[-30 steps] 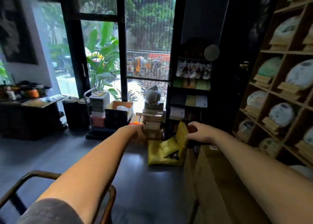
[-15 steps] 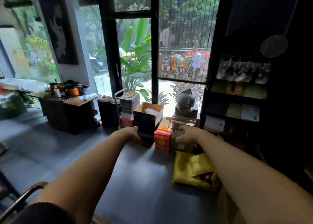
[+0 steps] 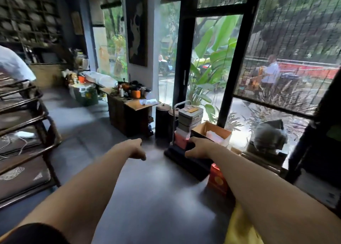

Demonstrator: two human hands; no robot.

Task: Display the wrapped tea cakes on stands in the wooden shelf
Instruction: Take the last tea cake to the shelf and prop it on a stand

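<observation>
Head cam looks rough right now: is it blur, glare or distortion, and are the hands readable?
Head view: motion blur smears everything, worst at the chairs on the left. The windows backlight the room and glare on the floor. Wide-angle bending curves the frames. The left hand shows holding nothing; the right hand touches a dark box, grip unclear.
</observation>
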